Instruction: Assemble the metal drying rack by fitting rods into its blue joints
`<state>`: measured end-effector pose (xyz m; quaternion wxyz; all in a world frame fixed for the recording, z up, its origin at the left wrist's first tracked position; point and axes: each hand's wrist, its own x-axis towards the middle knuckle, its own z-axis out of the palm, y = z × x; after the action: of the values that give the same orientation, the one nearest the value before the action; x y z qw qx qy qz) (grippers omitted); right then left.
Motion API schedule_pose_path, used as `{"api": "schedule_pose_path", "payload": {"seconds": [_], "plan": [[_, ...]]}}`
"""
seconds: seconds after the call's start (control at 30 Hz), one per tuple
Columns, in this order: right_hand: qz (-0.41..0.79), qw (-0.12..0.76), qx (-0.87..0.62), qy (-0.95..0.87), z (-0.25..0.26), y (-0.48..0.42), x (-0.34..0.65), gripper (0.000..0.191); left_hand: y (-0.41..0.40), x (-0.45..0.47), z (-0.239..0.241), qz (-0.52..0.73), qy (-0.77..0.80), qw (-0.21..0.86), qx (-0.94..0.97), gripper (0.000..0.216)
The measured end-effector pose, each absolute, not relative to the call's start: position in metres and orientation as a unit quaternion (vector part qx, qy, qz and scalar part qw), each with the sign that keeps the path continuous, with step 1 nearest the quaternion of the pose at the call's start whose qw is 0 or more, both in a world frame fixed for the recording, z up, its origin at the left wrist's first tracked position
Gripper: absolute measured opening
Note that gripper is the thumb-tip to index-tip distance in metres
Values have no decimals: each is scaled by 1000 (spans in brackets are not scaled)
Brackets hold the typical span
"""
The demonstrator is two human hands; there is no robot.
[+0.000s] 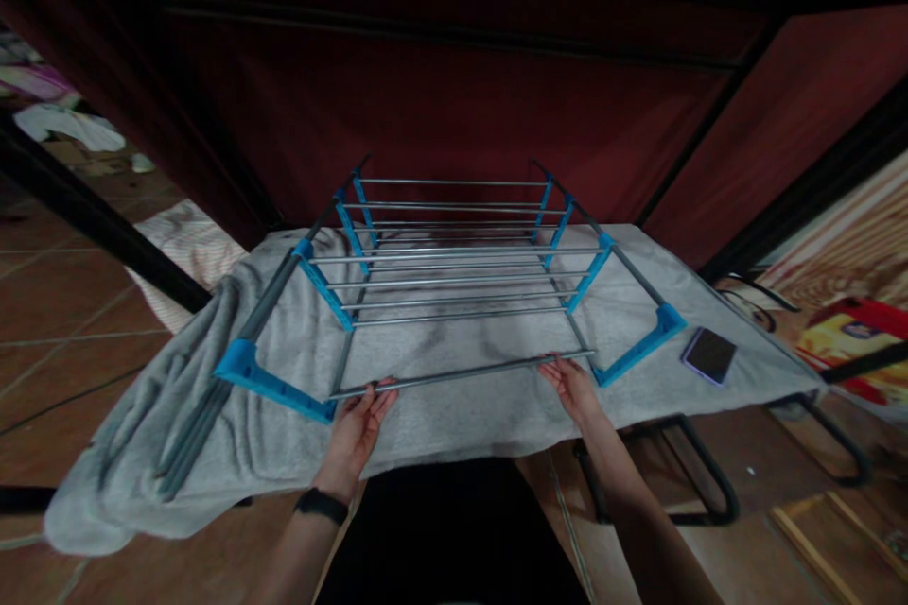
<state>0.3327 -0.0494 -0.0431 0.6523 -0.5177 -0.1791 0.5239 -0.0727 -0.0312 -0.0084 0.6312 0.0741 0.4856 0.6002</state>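
While you look down through the head camera, the thin grey rod (461,373) lies straight ahead of you, just past the near edge of the table. Its long axis runs crosswise, left to right, with the right end a little farther from you than the left. Your left hand (358,425) is turned palm-up at the rod's left end, fingers curled up around it. Your right hand (571,388) meets the rod near its right end with the fingertips on it. Whether those fingers close fully around it you cannot tell from here. The two hands are well apart, nearly the rod's whole length between them, and each is about equally close to its own end.

Just beyond the rod sits the rack (454,255), a frame of grey rails and blue corner pieces, its rails parallel to the rod. The rod's left end touches or nearly touches the left blue bracket (273,385), just beside your left fingers. Its right end stops just short of the right blue bracket (638,347), just beside your right hand.

Everything rests on a grey towel (142,435) that hangs over the table's front edge. A dark phone (709,354) lies flat on it, to the right of the right bracket. A black wristband (323,504) circles your left wrist.
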Motion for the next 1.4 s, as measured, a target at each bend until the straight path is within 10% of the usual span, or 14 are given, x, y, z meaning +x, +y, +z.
{"api": "schedule_pose_path", "payload": {"seconds": [0.9,1.4], "plan": [[306,415,-703,-490,-34,73,227,25,-26,-76,-19,610,487,623,55,14],[443,445,-625,-463,13,-9,277,16,-29,-76,-19,616,473,626,65,13]]}}
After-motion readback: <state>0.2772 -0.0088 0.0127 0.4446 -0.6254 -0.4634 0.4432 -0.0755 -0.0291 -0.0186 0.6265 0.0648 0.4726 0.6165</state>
